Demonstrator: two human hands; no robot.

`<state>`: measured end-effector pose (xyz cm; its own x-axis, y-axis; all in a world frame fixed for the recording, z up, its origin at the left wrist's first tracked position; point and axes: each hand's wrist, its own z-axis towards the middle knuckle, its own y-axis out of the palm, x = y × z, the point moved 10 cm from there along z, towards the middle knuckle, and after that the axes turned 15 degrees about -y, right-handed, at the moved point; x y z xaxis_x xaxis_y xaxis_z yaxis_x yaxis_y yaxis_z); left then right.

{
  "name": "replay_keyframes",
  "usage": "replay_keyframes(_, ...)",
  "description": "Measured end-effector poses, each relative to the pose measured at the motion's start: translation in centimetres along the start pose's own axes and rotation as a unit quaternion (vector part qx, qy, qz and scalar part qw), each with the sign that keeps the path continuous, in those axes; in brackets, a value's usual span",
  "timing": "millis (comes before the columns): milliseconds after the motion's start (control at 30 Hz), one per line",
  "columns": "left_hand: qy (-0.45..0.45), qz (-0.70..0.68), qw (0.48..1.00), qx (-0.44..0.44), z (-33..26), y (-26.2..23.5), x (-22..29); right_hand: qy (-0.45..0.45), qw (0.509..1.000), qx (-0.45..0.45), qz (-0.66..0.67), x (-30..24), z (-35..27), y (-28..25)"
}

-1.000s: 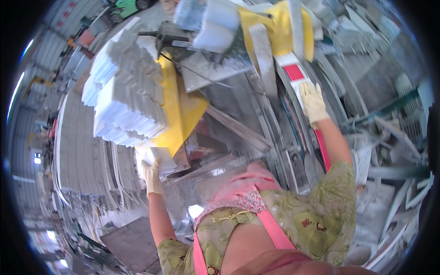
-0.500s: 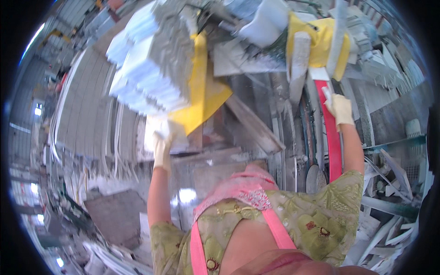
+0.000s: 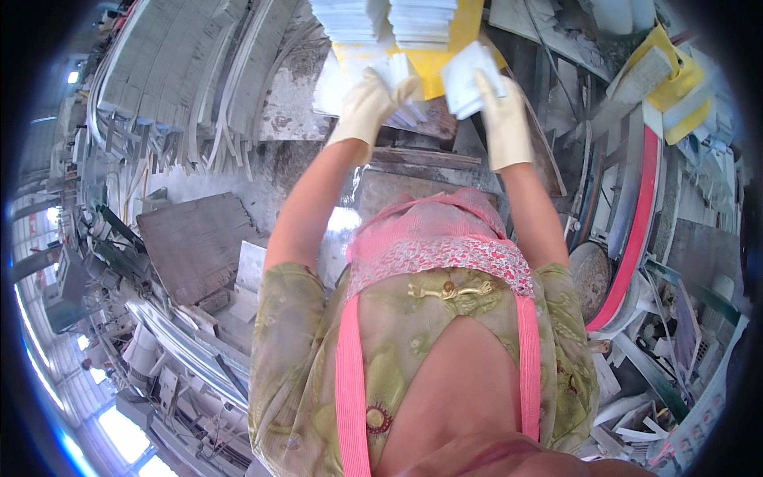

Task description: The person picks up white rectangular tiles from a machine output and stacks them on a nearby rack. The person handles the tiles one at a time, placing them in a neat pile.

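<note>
My left hand (image 3: 364,111), in a cream glove, is closed on several thin white tiles (image 3: 395,70) at the near edge of the stacks. My right hand (image 3: 506,123), gloved alike, grips a small bundle of white square tiles (image 3: 467,79), tilted and apart from the stacks. Its thumb lies across their edge. Beyond both hands, stacks of white tiles (image 3: 421,22) stand on a yellow sheet (image 3: 431,79); their tops are cut off by the picture's upper edge. How many tiles each hand holds cannot be made out.
Long grey-white strips (image 3: 163,71) are piled at the left. A red-edged rail (image 3: 642,215) runs along the right, near a yellow-covered machine part (image 3: 675,87). A brown board (image 3: 199,242) lies at the lower left. Scrap pieces (image 3: 636,397) are heaped at the lower right.
My right hand has come from the red rail to the tiles at the middle and now grips some. The view has turned, so the stacks stand further up and right.
</note>
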<state>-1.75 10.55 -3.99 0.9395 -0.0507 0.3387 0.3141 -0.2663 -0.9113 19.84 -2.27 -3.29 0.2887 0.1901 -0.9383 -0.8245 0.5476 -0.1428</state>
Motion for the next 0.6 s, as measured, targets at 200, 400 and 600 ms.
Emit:
replay_keyframes(200, -0.024, -0.06, 0.998, -0.025, 0.1, 0.6, -0.9, 0.017, 0.967, -0.112, -0.226, 1.4, 0.5, 8.5)
replay_keyframes(400, -0.068, -0.041, 0.996, -0.034, 0.1, 0.9, -1.1, -0.065, 0.963, -0.194, -0.176, 1.2, 0.3, 10.1)
replay_keyframes(600, -0.07, -0.097, 0.991, -0.056, -0.8, 0.4, -0.9, 0.02, 0.945, -0.326, 0.028, 4.4, -2.9, 10.3)
